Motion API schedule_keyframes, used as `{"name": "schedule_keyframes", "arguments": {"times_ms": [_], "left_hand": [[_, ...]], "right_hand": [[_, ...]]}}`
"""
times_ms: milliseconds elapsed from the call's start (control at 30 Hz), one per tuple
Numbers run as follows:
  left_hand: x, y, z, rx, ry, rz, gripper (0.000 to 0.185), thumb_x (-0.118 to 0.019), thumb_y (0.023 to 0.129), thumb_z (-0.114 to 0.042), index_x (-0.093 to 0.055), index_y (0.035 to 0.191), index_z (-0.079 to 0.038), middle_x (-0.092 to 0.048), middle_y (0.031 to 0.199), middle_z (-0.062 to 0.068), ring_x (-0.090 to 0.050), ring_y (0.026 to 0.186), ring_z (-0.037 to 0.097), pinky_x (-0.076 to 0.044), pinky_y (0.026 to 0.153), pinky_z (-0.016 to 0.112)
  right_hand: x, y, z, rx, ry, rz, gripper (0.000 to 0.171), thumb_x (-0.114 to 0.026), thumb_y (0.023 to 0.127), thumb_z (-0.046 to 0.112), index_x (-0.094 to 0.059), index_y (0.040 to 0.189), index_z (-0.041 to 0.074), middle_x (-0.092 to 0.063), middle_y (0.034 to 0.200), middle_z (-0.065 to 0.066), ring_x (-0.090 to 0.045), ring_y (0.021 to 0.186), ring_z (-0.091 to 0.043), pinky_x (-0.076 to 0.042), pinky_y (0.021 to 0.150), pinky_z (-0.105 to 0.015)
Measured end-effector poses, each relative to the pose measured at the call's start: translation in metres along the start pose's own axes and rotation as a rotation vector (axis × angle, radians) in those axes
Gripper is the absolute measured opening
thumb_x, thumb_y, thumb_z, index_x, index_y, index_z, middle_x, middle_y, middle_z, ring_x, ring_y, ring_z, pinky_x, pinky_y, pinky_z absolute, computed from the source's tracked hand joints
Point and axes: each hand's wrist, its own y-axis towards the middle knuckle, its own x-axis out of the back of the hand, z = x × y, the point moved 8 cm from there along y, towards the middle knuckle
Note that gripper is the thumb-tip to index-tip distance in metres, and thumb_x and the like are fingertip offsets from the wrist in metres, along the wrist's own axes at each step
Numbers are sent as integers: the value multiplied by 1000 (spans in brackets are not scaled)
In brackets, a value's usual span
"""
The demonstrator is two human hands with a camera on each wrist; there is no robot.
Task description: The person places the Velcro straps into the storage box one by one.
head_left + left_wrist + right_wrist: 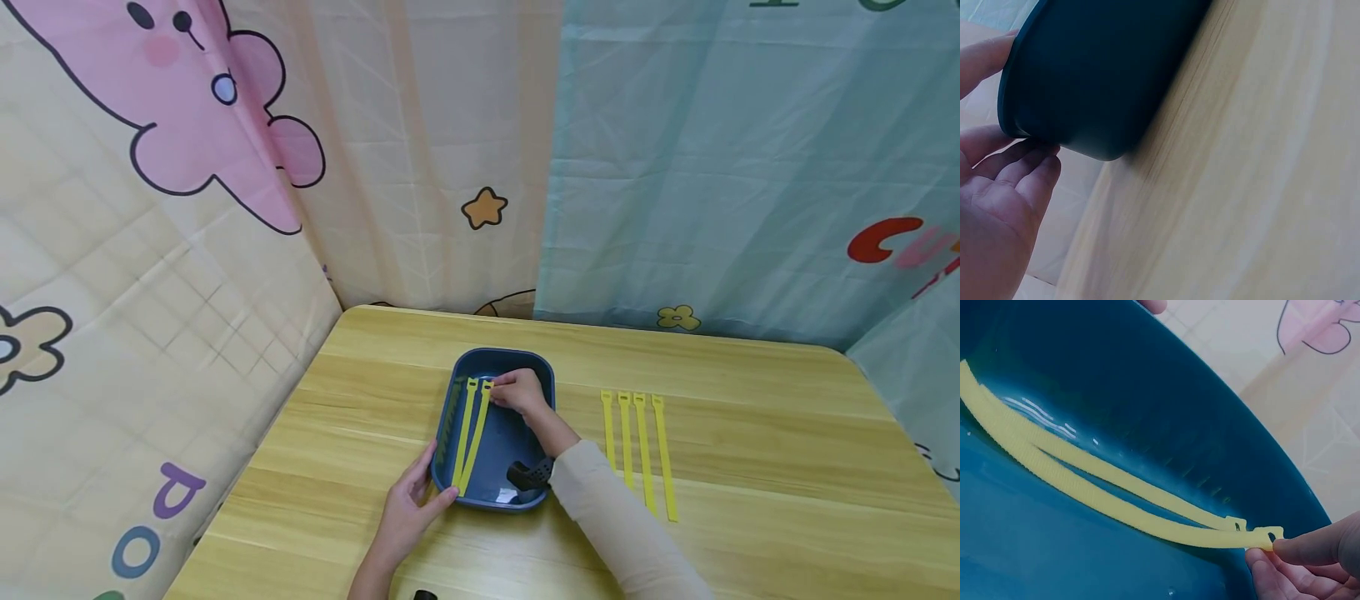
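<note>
A dark blue plastic tray (510, 454) with raised walls sits on the table. My left hand (408, 508) holds its near left corner, thumb at the rim and fingers against the outer wall (1085, 81). Inside the tray, my right hand (521, 392) pinches a yellow hook-and-loop cable tie (1116, 509) by its slotted head. This tie bows along its length, its tail toward the near left corner. Just left of it lies a second yellow tie (463, 425), and their tail ends converge, overlapping in the right wrist view.
Right of the tray, several more yellow ties (627, 433) lie side by side on the wooden table (765, 450), partly hidden by the right sleeve (615, 517). A black wrist mount (528, 475) hangs over the tray's near right part. Printed curtains (420, 167) stand behind.
</note>
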Motion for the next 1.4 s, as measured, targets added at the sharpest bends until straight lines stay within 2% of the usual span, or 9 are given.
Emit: {"name": "schedule_keyframes", "arguments": {"times_ms": [267,667,933,1100,1267,1400], "left_hand": [[0,0,1,0,-7,2,72,-70,80,-1,-30,139,6,-23,145,23,-26,131,34,-28,101,21],[1,-1,0,-8,10,1,71,-70,81,-3,-30,139,5,-24,145,24,-27,130,34,-29,101,21],[0,-1,-1,-4,7,3,71,-70,81,-5,-30,139,5,-23,145,24,-26,130,34,-28,101,25],[0,-1,0,12,15,0,70,-69,81,-5,-31,139,5,-24,145,23,-27,130,35,-28,102,29],[-1,-1,1,17,17,-1,71,-69,81,-5,-30,139,6,-23,145,23,-27,130,34,-28,102,28],[0,-1,0,2,19,-2,71,-70,81,-6,-30,139,7,-23,144,24,-27,130,35,-28,101,28]], "right_hand": [[-1,-2,1,-6,8,17,19,-63,83,-5,-64,100,-13,-66,86,-18,-66,73,-21,-57,68,-29],[-2,-3,0,-18,-13,26,20,-63,84,-4,-64,101,-13,-66,84,-17,-66,73,-23,-57,68,-29],[-2,-3,2,15,-30,24,19,-63,84,-2,-65,100,-11,-66,84,-16,-66,71,-20,-57,69,-29],[-3,-5,6,48,-11,43,19,-63,85,1,-65,101,-10,-67,87,-16,-66,76,-23,-56,71,-31],[1,-13,19,107,-12,82,22,-64,85,2,-63,103,-11,-67,89,-17,-66,83,-30,-56,74,-34],[10,-14,27,119,-13,79,25,-64,85,2,-62,105,-12,-67,90,-18,-66,84,-30,-55,76,-35]]}}
